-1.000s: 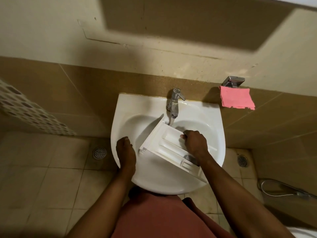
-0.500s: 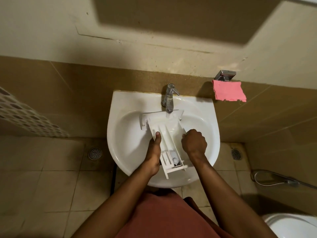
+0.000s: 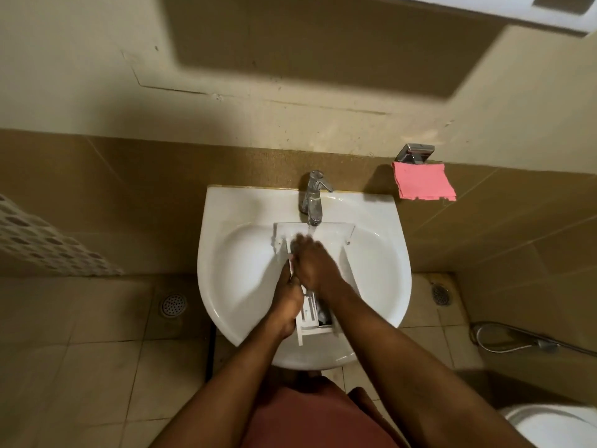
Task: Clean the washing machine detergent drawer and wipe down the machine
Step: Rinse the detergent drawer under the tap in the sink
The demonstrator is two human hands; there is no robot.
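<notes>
The white plastic detergent drawer (image 3: 336, 232) lies lengthwise in the white sink (image 3: 226, 270), its wide front panel under the chrome tap (image 3: 312, 197). Water runs from the spout onto it. My left hand (image 3: 287, 299) grips the drawer's left side near the middle. My right hand (image 3: 315, 265) lies flat on top of the drawer, fingers spread and blurred under the stream, covering most of its compartments. The drawer's near end (image 3: 315, 328) sticks out toward me between my forearms.
A pink cloth (image 3: 423, 185) hangs from a chrome holder (image 3: 415, 153) on the wall right of the sink. Floor drains (image 3: 173, 304) sit on the tiles either side. A hose (image 3: 517, 341) lies at right, and a toilet rim (image 3: 555, 425) shows at bottom right.
The drawer was turned from diagonal to lengthwise in the sink. My left hand left the sink rim and took the drawer's side. My right hand slid forward onto the drawer under the tap.
</notes>
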